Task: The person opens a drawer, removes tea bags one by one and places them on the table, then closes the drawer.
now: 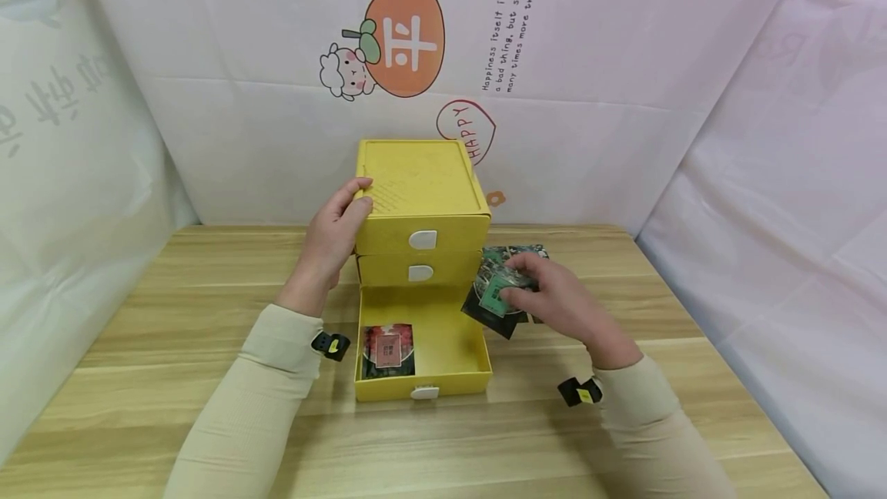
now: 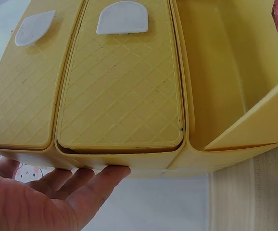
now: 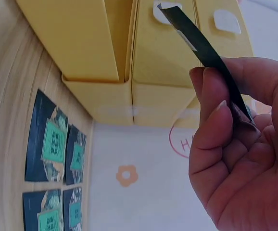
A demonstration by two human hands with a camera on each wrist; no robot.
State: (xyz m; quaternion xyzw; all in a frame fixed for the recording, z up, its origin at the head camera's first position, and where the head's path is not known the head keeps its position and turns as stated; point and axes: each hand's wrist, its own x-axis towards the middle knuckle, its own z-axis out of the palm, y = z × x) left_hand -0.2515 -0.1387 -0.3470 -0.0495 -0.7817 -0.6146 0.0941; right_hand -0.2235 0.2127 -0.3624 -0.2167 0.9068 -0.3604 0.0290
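A yellow three-tier drawer box stands on the table with its bottom drawer pulled out. A square packet with a red label lies in the left part of that drawer. My left hand rests against the box's upper left side, its fingers stretched along the wall. Between thumb and fingers, my right hand pinches a flat dark packet with a green label, raised beside the drawer's right edge. Seen edge-on in the right wrist view, this packet is thin and slightly bent.
Several similar green-labelled packets lie on the wooden table to the right of the box. The upper two drawers are closed, each with a white tab. A printed white cloth hangs behind, and more cloth hangs at both sides.
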